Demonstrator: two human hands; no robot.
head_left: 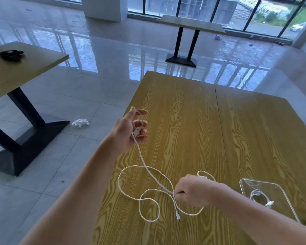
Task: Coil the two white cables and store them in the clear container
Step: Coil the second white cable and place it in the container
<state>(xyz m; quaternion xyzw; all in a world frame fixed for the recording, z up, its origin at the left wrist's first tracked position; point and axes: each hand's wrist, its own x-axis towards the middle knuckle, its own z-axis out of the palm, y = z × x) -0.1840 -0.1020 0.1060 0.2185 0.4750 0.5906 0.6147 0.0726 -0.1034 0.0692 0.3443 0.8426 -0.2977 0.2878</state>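
Note:
A long white cable (131,195) lies in loose loops on the wooden table (193,121). My left hand (129,131) is raised above the table's left edge, holding one end of that cable with its plug against the fingers. My right hand (191,190) rests low on the table and pinches the same cable near its other end, whose connector (178,215) hangs just below. A clear container (288,197) stands at the right, and a second white cable (260,197) lies coiled inside it.
Another table (25,68) at the left carries a black object (10,54). A third table (191,23) stands farther back near the windows. A crumpled white item (80,122) lies on the glossy tiled floor.

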